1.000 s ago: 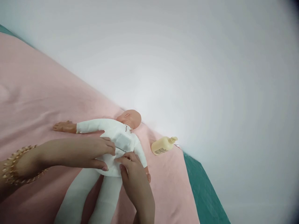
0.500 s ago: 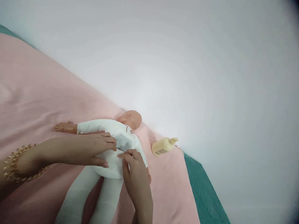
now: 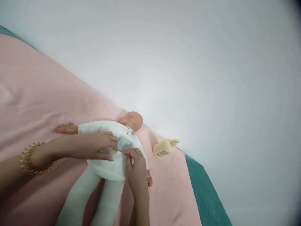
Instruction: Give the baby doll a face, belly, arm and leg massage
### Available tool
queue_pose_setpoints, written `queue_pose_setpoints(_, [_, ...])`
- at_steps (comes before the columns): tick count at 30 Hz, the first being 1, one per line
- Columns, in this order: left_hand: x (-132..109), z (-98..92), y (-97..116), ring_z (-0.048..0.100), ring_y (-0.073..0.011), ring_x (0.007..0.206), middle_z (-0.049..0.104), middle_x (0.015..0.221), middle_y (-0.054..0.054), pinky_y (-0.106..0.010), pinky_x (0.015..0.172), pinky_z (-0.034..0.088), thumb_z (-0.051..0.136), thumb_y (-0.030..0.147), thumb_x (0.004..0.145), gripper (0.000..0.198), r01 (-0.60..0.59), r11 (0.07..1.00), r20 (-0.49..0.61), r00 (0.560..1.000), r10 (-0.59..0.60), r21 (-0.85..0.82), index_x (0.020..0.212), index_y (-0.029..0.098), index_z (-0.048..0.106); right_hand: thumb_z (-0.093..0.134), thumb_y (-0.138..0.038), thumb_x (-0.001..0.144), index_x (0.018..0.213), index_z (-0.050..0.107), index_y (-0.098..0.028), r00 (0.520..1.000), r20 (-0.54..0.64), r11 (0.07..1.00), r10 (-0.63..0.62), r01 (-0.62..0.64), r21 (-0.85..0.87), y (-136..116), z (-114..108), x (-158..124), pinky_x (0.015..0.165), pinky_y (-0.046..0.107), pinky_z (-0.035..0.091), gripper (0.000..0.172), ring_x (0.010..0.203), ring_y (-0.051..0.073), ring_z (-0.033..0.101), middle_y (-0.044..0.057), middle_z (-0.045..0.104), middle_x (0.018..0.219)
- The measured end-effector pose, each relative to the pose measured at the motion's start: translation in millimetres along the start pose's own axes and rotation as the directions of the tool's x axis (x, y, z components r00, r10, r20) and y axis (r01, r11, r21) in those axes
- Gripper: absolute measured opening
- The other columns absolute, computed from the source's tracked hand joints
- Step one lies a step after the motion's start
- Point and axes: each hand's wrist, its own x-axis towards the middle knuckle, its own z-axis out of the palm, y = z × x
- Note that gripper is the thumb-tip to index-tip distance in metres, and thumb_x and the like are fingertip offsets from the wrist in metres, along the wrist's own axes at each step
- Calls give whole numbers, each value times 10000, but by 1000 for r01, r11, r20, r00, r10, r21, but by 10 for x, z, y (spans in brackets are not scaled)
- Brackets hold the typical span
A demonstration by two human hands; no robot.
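A baby doll with a white cloth body [image 3: 101,126] and a bald head [image 3: 134,120] lies on a pink sheet, arms spread to both sides. Around its hips is a white diaper [image 3: 105,169]. My left hand [image 3: 101,146] rests at the diaper's upper edge, fingers curled over the waistband and thumb below, closed on it. Beside it, my right hand [image 3: 136,164] pinches the waistband between thumb and fingertips. The fingers cover the exact spot being held. A beaded bracelet [image 3: 27,158] circles my left wrist.
A pale yellow pump bottle [image 3: 164,148] stands on the pink sheet [image 3: 51,94] to the right of the doll. A green surface [image 3: 204,191] shows past the sheet's edge. Behind it all rises a plain white wall [image 3: 176,69].
My left hand has moved slightly right, its thumb now closer to the fingers at the waistband. My right hand has shifted a little up and right. Doll and bottle keep their places.
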Motion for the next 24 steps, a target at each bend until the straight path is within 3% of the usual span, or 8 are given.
queue_pose_setpoints(2, [73,-10,-48,590,-202,1052,687,1071,11,-280,887,435,548,362,991,197,-8,999,62,998,11,-44,1058,250,696,432,-130,929,1040,712,-224,992,-123,998,-30,36,44,97,66,55,966,346,472,316,1110,197,592,61,660,1120])
queue_pose_setpoints(4, [129,44,-150,573,-228,1102,669,1152,-15,-324,941,424,494,430,1012,288,-4,1000,-37,999,3,-27,1116,229,672,442,-266,978,1181,668,-226,982,-179,995,-53,67,76,186,136,101,1053,390,441,306,1231,215,532,91,603,1269])
queue_pose_setpoints(8, [177,254,-390,527,-261,1225,620,1312,-40,-368,1046,375,442,602,995,489,-47,998,-176,983,54,45,1274,239,614,460,-438,992,1375,552,-225,989,-121,992,-83,94,88,283,212,145,1158,461,359,447,1367,238,435,107,511,1443])
queue_pose_setpoints(15, [200,437,-447,580,-260,1099,674,1159,-70,-375,977,388,392,675,980,572,-43,990,-175,982,67,135,1133,200,672,401,-494,999,1341,564,-187,998,-29,998,-61,62,28,288,192,184,1164,496,321,487,1354,263,446,124,548,1401])
queue_pose_setpoints(24, [249,390,-393,494,-281,1220,624,1274,-100,-407,1048,340,365,631,1007,587,-33,986,-194,979,65,164,1260,168,621,389,-505,1005,1359,553,-193,988,-123,994,-96,100,32,220,266,259,1159,481,302,499,1362,256,422,117,535,1425])
